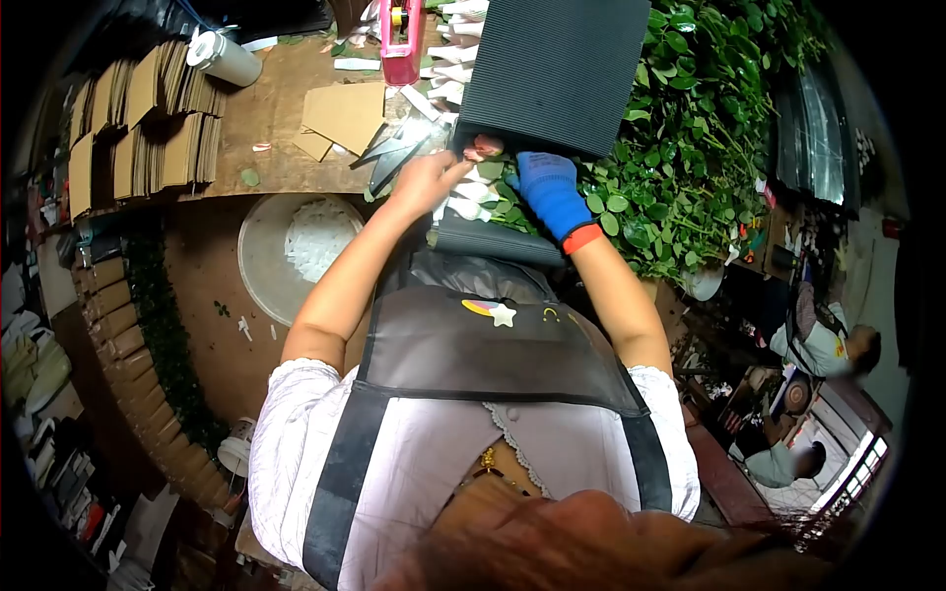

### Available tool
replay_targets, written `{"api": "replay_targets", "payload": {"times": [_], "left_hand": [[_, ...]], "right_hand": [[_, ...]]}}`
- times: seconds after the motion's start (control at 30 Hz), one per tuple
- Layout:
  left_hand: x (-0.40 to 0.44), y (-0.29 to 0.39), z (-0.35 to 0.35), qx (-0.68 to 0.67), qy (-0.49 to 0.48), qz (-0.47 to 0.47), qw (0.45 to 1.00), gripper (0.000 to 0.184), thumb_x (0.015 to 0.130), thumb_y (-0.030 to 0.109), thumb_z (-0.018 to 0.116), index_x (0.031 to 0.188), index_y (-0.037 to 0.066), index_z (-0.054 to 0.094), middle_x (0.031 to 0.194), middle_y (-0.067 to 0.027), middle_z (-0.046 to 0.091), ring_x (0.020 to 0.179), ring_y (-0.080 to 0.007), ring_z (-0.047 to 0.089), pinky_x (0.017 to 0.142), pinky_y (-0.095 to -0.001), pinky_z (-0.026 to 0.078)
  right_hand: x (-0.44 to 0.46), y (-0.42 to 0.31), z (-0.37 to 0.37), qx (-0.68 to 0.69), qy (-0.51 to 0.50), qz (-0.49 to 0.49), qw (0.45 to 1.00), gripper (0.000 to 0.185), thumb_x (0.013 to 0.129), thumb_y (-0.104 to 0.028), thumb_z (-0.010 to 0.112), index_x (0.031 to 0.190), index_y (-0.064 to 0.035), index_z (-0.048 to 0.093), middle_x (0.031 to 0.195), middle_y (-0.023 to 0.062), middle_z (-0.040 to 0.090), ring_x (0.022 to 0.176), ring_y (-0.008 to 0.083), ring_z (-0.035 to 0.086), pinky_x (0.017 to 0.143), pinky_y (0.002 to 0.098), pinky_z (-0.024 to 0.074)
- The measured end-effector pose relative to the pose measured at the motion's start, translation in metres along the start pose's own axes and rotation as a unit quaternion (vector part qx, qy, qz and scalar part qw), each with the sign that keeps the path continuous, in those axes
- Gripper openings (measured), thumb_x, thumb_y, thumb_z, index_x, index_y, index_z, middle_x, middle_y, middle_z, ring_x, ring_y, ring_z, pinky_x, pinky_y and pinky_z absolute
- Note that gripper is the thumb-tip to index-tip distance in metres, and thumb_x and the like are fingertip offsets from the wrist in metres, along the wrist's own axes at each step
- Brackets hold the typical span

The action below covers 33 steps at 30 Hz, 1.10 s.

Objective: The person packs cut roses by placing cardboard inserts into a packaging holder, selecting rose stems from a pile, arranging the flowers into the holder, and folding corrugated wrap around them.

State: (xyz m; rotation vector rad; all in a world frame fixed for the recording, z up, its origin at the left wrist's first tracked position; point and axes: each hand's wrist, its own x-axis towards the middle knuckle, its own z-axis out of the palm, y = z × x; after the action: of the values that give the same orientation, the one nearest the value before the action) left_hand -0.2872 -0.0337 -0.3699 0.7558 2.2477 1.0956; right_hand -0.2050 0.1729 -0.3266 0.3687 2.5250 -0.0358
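Pink rose (483, 148) lies at the black board's (552, 74) near edge, beside the bare left hand (429, 183); positioning it seems the step, the next move calling for gentleness. Whether either grip pinches, I cannot tell. Board and leaves (690, 148) crowd the gloved right hand (547, 184); scissors (389, 151) lie on the counter (281, 118).

I see a white cup (227, 59) beside cardboard stacks (143, 148) | basin (261, 261) holding white scraps (320, 239) | white bucket (235, 454) lower left | I spot two people (826, 340) far right
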Motion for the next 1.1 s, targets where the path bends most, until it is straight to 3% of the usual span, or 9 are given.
{"api": "replay_targets", "payload": {"times": [0.1,0.23,0.3,0.43,0.47,0.6,0.8,0.9,1.1], "left_hand": [[0.0,0.003,0.001,0.013,-0.004,0.028,1.0,0.037,0.091,0.037,0.068,0.08,0.001,0.067,0.076,-0.022,0.065,0.076,-0.0395,0.066,0.067,-0.047,0.049],[-0.004,-0.01,0.011,-0.085,0.055,0.028,0.994,0.032,0.095,0.029,0.067,0.077,0.002,0.064,0.065,-0.0113,0.059,0.059,-0.0206,0.054,0.059,-0.0376,0.044],[-0.008,-0.014,0.01,-0.161,0.064,-0.003,0.985,0.029,0.095,0.023,0.066,0.077,0.0,0.063,0.067,-0.0021,0.057,0.067,-0.0077,0.05,0.063,-0.0293,0.044],[-0.014,-0.053,-0.02,-0.299,0.188,-0.066,0.933,0.028,0.095,0.017,0.063,0.073,0.001,0.059,0.077,-0.004,0.07,0.074,-0.0088,0.057,0.068,-0.0282,0.048],[-0.014,-0.046,-0.03,-0.318,0.216,0.04,0.922,0.028,0.095,0.012,0.06,0.07,0.001,0.056,0.081,-0.002,0.071,0.076,-0.0088,0.059,0.069,-0.0258,0.047],[-0.035,-0.046,-0.033,-0.121,0.064,0.012,0.991,0.028,0.093,0.019,0.066,0.075,0.002,0.052,0.067,-0.0019,0.05,0.068,-0.0093,0.05,0.061,-0.031,0.043],[-0.018,0.004,-0.008,0.036,-0.064,0.019,0.997,0.035,0.091,0.035,0.071,0.08,0.002,0.067,0.074,-0.015,0.064,0.068,-0.0306,0.062,0.064,-0.0393,0.048],[-0.025,-0.014,0.004,0.004,-0.009,0.041,0.999,0.034,0.094,0.033,0.068,0.082,0.002,0.068,0.074,-0.0161,0.063,0.064,-0.0284,0.06,0.062,-0.0374,0.047],[-0.047,-0.027,-0.031,-0.254,0.152,-0.089,0.951,0.031,0.097,0.017,0.06,0.072,-0.001,0.056,0.079,-0.0047,0.069,0.072,-0.0089,0.057,0.065,-0.0297,0.047]], "right_hand": [[-0.002,-0.006,0.001,0.021,0.014,0.027,0.999,0.029,0.088,-0.035,0.065,0.104,-0.013,0.075,0.104,0.0114,0.075,0.099,0.0312,0.072,0.078,0.0474,0.0573],[0.001,-0.006,0.008,0.013,0.041,0.026,0.999,0.027,0.089,-0.03,0.063,0.104,-0.0112,0.075,0.103,0.0129,0.075,0.097,0.032,0.072,0.076,0.0479,0.0571],[-0.003,-0.004,0.009,0.023,0.05,0.025,0.998,0.027,0.089,-0.029,0.062,0.104,-0.0104,0.075,0.103,0.0137,0.075,0.096,0.0321,0.072,0.076,0.0478,0.057],[-0.005,0.0,0.011,0.029,0.023,0.039,0.999,0.042,0.09,-0.049,0.065,0.113,-0.0143,0.067,0.102,0.0116,0.073,0.093,0.0323,0.071,0.078,0.0451,0.0561],[-0.021,0.003,-0.003,0.057,0.039,0.031,0.997,0.043,0.09,-0.05,0.064,0.114,-0.0144,0.067,0.101,0.0114,0.073,0.092,0.0324,0.071,0.076,0.045,0.0558],[-0.068,0.0,-0.038,0.156,0.065,-0.049,0.984,0.041,0.092,-0.05,0.059,0.111,-0.0133,0.064,0.096,0.0113,0.074,0.088,0.0322,0.071,0.074,0.0449,0.0546],[-0.019,-0.019,0.019,-0.025,-0.014,-0.098,0.995,0.021,0.092,-0.031,0.059,0.102,-0.0141,0.067,0.094,0.0129,0.073,0.09,0.0325,0.071,0.074,0.0461,0.0542],[-0.013,-0.019,0.028,-0.028,0.014,-0.111,0.993,0.02,0.092,-0.028,0.058,0.101,-0.0133,0.068,0.093,0.0127,0.073,0.09,0.0328,0.071,0.074,0.0465,0.0542],[-0.036,-0.01,0.005,0.017,0.02,-0.117,0.993,0.026,0.093,-0.038,0.062,0.102,-0.0144,0.067,0.092,0.0122,0.072,0.089,0.0328,0.07,0.075,0.0451,0.0537]]}}
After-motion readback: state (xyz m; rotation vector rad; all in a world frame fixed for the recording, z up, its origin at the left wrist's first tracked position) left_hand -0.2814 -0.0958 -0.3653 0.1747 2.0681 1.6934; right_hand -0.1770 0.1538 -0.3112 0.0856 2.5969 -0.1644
